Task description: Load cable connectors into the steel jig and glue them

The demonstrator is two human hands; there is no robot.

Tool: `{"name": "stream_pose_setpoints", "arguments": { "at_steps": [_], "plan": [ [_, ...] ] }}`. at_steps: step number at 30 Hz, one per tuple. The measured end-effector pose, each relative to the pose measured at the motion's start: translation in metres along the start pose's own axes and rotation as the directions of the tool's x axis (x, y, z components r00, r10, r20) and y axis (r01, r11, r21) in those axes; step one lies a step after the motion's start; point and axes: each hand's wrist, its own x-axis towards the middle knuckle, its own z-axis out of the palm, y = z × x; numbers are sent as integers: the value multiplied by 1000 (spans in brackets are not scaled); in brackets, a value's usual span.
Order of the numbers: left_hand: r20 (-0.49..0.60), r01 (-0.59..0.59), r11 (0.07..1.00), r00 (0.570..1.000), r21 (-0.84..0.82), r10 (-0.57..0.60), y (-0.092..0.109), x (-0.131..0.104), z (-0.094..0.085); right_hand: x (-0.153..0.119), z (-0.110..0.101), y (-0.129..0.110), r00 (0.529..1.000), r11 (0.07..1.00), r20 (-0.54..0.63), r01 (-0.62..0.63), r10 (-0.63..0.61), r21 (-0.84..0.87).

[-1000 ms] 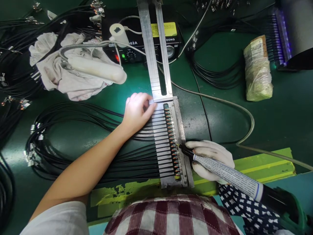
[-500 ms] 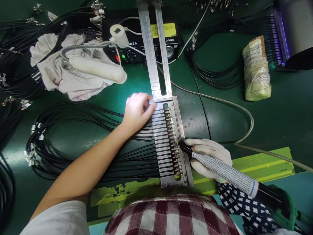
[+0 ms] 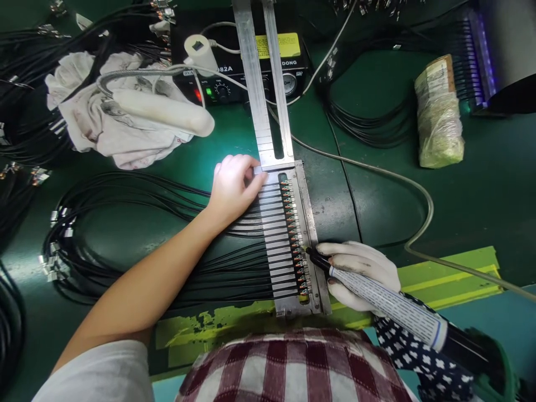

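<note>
A long metal fixture (image 3: 280, 267) lies in front of me. A row of black cables (image 3: 234, 268) runs across it, their bared ends and small metal connectors (image 3: 296, 234) lined up along its right side. My left hand (image 3: 234, 187) is bare and closed on the fixture's upper left edge, thumb on top. In a white glove, my right hand (image 3: 364, 273) is closed around a dispensing syringe (image 3: 387, 307) with a printed label and black ends. The syringe's thin tip points left, at the connectors about midway down the row; whether it touches them I cannot tell.
A black dispenser box (image 3: 234, 92) with lit buttons stands behind, under a slotted metal bar (image 3: 255, 84). White cloths (image 3: 113, 134) with a white lamp-like tube (image 3: 163, 111) lie left. A wrapped block (image 3: 439, 117), a grey hose (image 3: 393, 170) and cable coils (image 3: 368, 125) are right.
The syringe tip has shifted slightly left and toward me along the row of connectors, with my right hand. My left hand keeps its place on the fixture. The whole view has moved a little.
</note>
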Motion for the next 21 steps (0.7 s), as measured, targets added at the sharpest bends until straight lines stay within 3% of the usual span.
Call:
{"name": "stream_pose_setpoints", "arguments": {
  "at_steps": [21],
  "plan": [
    [-15, -4, 1000, 1000, 3, 4, 0, -1, 1, -4, -1, 1, 1000, 1000, 0, 14, -14, 2]
  ]
}}
